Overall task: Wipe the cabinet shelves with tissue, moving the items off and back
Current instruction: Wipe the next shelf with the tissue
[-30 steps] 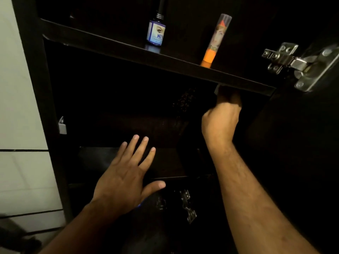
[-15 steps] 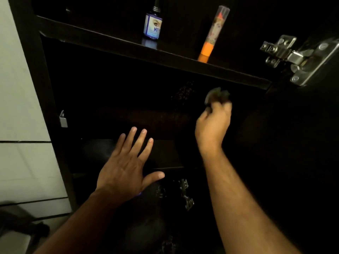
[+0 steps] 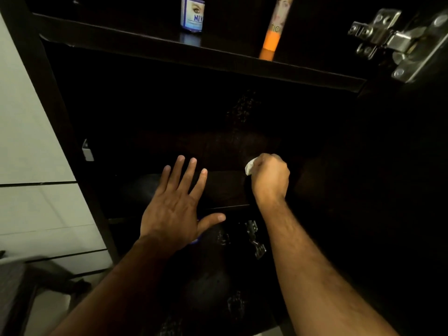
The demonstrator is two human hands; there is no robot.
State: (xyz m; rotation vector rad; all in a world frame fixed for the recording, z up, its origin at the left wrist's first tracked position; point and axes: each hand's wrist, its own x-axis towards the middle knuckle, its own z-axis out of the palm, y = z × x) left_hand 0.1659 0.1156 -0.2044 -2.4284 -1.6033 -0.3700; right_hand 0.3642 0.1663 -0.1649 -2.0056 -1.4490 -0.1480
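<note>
A metal door hinge (image 3: 397, 42) is shining at the upper right, fixed on the dark door. A white tiled wall (image 3: 31, 146) is filling the left side, and a small pale clip (image 3: 87, 151) is sticking out beside it. Low in the dark middle, small metal fittings (image 3: 254, 238) are catching the light.

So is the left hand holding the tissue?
No, the left hand lies open and flat; the right hand grips the tissue.

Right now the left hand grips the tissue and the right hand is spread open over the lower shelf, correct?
The hands are swapped. In the head view the right hand grips the tissue, and the left hand is spread open over the lower shelf.
</note>
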